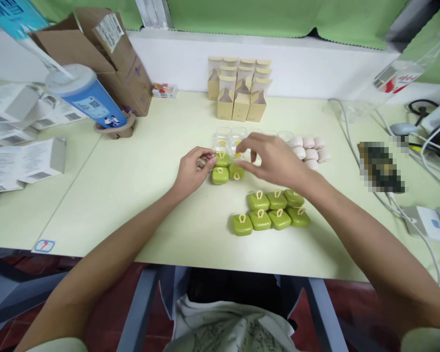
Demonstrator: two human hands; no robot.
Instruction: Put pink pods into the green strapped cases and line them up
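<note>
A small group of green square cases with yellow loops lies before my hands. My left hand (195,170) is closed, with thumb and fingertips at the left edge of the rear green case (222,159). Just in front of it sits another green case (220,176), with a third green case (236,171) to its right. My right hand (266,155) is slightly blurred above the table, its thumb and index finger apart beside the third case; nothing shows between them. Behind are clear plastic cups (223,133), some with yellow pieces inside, partly hidden by my right hand.
Two rows of green cases (260,220) lie nearer the front edge. Pale pink rounded pieces (311,143) sit right of the cups. Open cardboard boxes (241,105) stand at the wall. A blue cup (95,100) and white boxes (40,159) are left; cables (348,127) run right.
</note>
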